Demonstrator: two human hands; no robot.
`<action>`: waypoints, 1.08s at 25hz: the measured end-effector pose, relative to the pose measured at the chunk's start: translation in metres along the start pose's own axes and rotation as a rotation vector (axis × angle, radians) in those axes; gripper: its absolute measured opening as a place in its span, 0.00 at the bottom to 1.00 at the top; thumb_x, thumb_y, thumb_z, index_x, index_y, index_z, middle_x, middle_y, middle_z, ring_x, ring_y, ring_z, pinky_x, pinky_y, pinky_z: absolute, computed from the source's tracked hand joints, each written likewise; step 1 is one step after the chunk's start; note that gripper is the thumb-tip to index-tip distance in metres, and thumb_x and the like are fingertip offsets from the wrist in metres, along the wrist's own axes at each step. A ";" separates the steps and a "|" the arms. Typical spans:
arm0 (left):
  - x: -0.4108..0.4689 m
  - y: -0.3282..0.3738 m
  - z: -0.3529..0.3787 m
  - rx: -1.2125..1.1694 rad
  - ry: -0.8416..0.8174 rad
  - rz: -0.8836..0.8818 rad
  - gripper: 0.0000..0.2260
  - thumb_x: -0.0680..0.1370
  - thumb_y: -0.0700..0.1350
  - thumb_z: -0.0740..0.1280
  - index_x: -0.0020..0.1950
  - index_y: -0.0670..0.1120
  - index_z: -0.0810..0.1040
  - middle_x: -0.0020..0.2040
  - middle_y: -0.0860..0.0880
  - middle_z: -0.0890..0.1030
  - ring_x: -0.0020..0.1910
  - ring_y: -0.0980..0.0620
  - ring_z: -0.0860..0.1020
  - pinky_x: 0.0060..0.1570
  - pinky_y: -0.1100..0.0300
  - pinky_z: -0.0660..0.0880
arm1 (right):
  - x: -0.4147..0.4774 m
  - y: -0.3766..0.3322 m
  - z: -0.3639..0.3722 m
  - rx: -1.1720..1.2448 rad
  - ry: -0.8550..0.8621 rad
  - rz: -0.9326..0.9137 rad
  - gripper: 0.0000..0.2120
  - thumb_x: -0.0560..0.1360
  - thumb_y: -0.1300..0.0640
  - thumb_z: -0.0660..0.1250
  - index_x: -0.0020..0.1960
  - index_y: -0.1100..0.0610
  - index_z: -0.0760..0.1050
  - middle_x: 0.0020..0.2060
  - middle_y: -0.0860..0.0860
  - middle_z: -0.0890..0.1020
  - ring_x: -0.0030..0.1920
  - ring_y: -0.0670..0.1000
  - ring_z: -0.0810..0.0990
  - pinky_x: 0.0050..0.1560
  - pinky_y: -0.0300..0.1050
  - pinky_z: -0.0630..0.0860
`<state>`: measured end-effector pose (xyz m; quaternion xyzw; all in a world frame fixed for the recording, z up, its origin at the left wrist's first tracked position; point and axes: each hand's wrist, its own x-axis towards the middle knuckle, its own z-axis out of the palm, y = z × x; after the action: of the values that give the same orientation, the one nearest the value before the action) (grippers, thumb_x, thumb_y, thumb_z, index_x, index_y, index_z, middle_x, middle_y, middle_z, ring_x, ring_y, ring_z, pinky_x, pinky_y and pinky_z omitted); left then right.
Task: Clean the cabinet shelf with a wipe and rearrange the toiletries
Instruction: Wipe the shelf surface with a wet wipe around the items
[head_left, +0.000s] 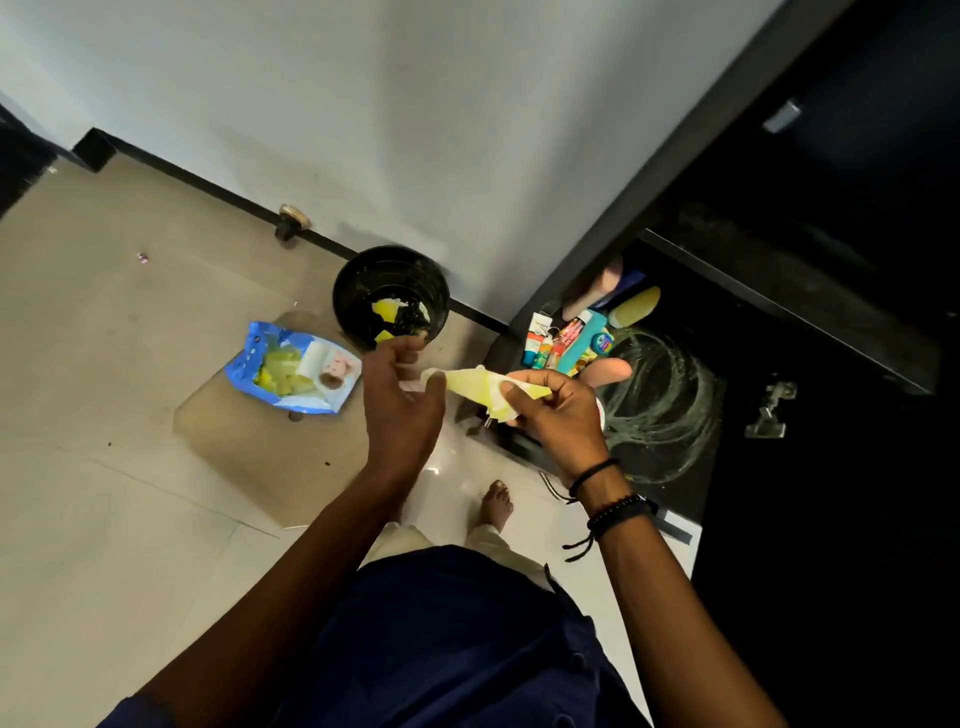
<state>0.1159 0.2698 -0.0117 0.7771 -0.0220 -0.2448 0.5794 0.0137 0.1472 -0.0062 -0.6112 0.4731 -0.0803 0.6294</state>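
A pale yellow wipe (475, 383) is stretched between my left hand (402, 400) and my right hand (558, 410), both pinching it above the floor. To the right lies the dark cabinet shelf (670, 415), smeared with wet circular streaks. Several toiletries (563, 338), tubes and bottles in white, teal, orange and yellow, are bunched at the shelf's far left corner. An open blue wipe pack (293, 371) lies on the floor to the left.
A black bin (390, 296) holding used yellow wipes stands against the white wall. Beige floor tiles spread to the left. The dark cabinet frame (779, 291) and a door hinge (771, 408) are at right. My bare foot (496, 504) is below the hands.
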 end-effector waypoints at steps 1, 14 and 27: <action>-0.007 0.006 0.011 0.028 -0.029 0.124 0.13 0.74 0.37 0.67 0.55 0.50 0.73 0.54 0.51 0.75 0.51 0.57 0.74 0.44 0.74 0.72 | -0.001 0.003 -0.008 0.001 0.058 -0.013 0.05 0.72 0.64 0.71 0.47 0.58 0.81 0.40 0.47 0.83 0.41 0.43 0.82 0.42 0.36 0.81; -0.062 0.014 0.138 0.100 -0.485 -0.078 0.06 0.77 0.46 0.66 0.51 0.48 0.80 0.47 0.49 0.82 0.47 0.55 0.80 0.48 0.60 0.79 | -0.018 0.038 -0.110 0.241 0.234 -0.029 0.06 0.75 0.65 0.68 0.52 0.62 0.79 0.41 0.51 0.84 0.38 0.42 0.82 0.38 0.35 0.78; -0.070 -0.018 0.205 0.142 -0.604 -0.314 0.05 0.78 0.38 0.63 0.49 0.44 0.78 0.43 0.44 0.80 0.39 0.51 0.78 0.44 0.57 0.76 | -0.019 0.098 -0.156 0.392 0.268 0.098 0.11 0.74 0.68 0.68 0.52 0.55 0.78 0.43 0.53 0.84 0.38 0.45 0.83 0.40 0.41 0.82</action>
<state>-0.0336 0.1158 -0.0454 0.7017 -0.0897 -0.5479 0.4466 -0.1512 0.0755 -0.0494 -0.4374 0.5570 -0.2206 0.6707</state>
